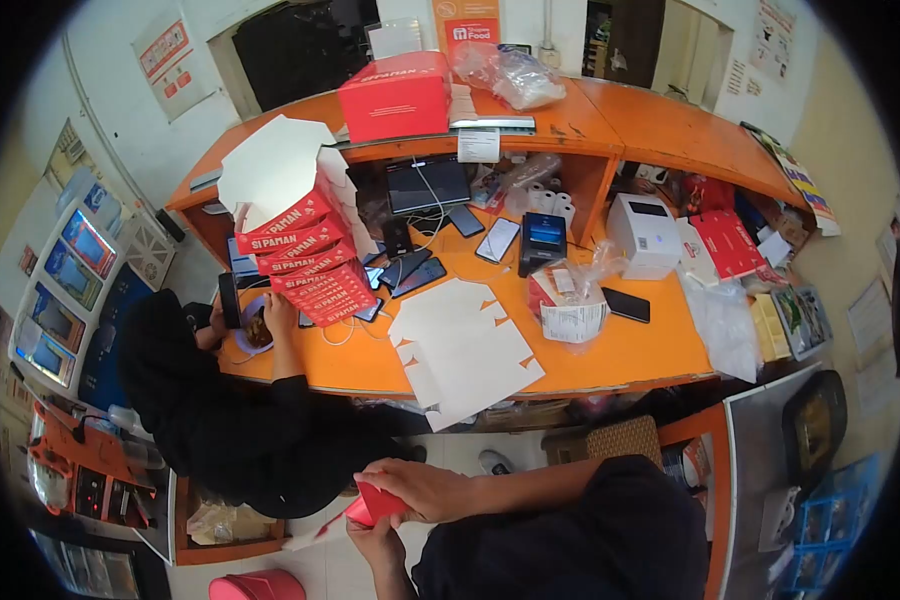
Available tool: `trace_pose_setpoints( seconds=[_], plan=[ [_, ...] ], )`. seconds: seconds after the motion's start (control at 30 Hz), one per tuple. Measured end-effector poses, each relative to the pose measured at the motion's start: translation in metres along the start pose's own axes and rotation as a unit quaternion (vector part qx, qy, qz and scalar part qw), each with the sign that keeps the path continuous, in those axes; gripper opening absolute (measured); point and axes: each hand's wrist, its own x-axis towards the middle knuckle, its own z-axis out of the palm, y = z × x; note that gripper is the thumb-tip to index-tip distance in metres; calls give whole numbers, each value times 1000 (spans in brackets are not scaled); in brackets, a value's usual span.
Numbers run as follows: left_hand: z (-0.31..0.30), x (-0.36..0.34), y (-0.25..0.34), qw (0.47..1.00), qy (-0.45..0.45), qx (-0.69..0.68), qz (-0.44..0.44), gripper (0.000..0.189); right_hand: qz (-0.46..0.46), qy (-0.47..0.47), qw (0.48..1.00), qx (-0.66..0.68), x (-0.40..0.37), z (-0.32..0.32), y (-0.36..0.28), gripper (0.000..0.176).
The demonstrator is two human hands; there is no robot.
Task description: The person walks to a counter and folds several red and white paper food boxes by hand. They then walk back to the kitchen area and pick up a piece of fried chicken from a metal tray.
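Observation:
Low in the head view, both my hands are closed on a red cardboard piece (376, 503), bent between them, its paler edge reaching left and partly hidden. My right hand (425, 490) grips it from the upper side. Below it, my left hand (378, 545) pinches the lower part. On the counter beyond lies a flat white unfolded box sheet (465, 350) with slotted edges. To its left stands a tall stack of red boxes (315, 270), marked SI PAMAN, white sheets on top.
A person in black (230, 400) sits at left, hands by a bowl (257, 330). On the orange counter (370, 372) are several phones, a card terminal (543, 243), a white printer (645, 235) and a wrapped package (570, 305). A red stool (258, 586) stands at the bottom.

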Motion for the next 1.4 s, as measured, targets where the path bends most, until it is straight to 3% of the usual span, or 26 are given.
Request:
trace_pose_setpoints(
  seconds=[0.1,0.17,0.23,0.33,0.47,0.53,0.63,0.67,0.7,0.77,0.8,0.87,0.9,0.93,0.97,1.03,1.07,1.13,1.17,1.23,1.3,1.37,1.4],
  plan=[
    [5,11,9,999,30,4,-43,40,17,9,999,-40,7,-17,1,67],
    [8,17,17,993,-35,-43,-100,41,22,-15,997,-69,7,-30,4,65],
    [7,22,16,991,-40,-59,-115,40,-49,-109,990,-81,3,-37,17,52],
    [3,26,10,984,-65,-76,-150,38,-91,-168,981,-19,-2,-56,21,39],
    [13,23,10,971,-92,-101,-195,37,-86,-180,980,3,-5,-71,16,31],
    [15,22,8,967,-78,-116,-213,38,-48,-153,982,-99,-6,-71,12,30],
    [20,20,9,963,-72,-126,-228,39,-29,-91,983,-156,-10,-57,7,29],
    [21,19,12,964,-83,-117,-224,40,-48,-115,982,-139,-10,-52,6,29],
    [20,19,16,971,-46,-127,-199,40,-44,-117,980,-156,-11,-51,5,30],
    [11,18,21,955,-96,-137,-245,43,-53,-128,980,-142,-10,-50,7,39],
    [0,19,13,957,-103,-118,-244,43,-59,-137,982,-114,-9,-50,10,48],
    [-8,13,14,964,-121,-80,-223,43,30,-60,994,81,-11,-42,10,66],
    [-4,11,17,968,-135,-59,-204,43,-25,-48,995,85,-9,-38,21,71],
    [-5,11,17,971,-138,-58,-185,42,30,-70,981,178,-12,-32,24,65],
    [-5,12,16,974,-143,-56,-167,43,3,-118,972,201,-11,-29,25,65],
    [6,17,29,970,-69,-115,-204,52,-70,-54,996,-7,-10,-34,24,61],
    [5,19,40,965,-48,-129,-223,56,-89,-87,992,16,-8,-40,21,61],
    [-7,17,46,968,-12,-121,-221,56,-175,-110,974,-96,4,-49,13,57],
    [-11,14,39,974,49,-111,-190,48,-188,-131,970,-81,7,-51,9,57],
    [-25,11,22,984,50,-97,-138,38,-171,-128,974,-80,6,-57,4,59],
    [-19,4,22,988,53,-93,-109,37,-157,-125,977,-72,6,-57,11,60],
    [-11,3,27,992,54,-79,-77,40,-159,-55,985,-50,5,-51,15,58],
    [-5,0,28,989,92,-100,-54,45,-158,-56,984,-53,4,-44,16,58]
  ],
)
